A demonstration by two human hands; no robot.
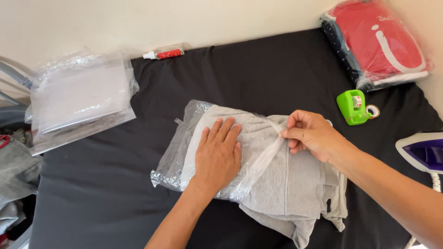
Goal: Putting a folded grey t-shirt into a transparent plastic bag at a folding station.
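A folded grey garment lay in the middle of a black padded surface, its left half already inside a clear plastic bag and its right half, with loose edges hanging toward the near side, still outside. The left hand rested flat on top of the bagged part, palm down and fingers spread apart, pressing through the film without gripping anything. The right hand sat at the upper edge of the garment, its thumb and fingertips pinched together on the open edge of the bag, so that a strip of film stretched diagonally from there down toward the left wrist. To the far left a stack of empty clear bags lay half on the surface and half over its edge, beside some grey cloth heaped below. Near the wall, at the top edge of the surface, lay a small red and white tube. In the far right corner sat a packed bag holding a red garment on darker folded clothes. Just in front of it stood a green tape dispenser, well apart from the right hand. At the right edge, part of a white and purple iron showed.
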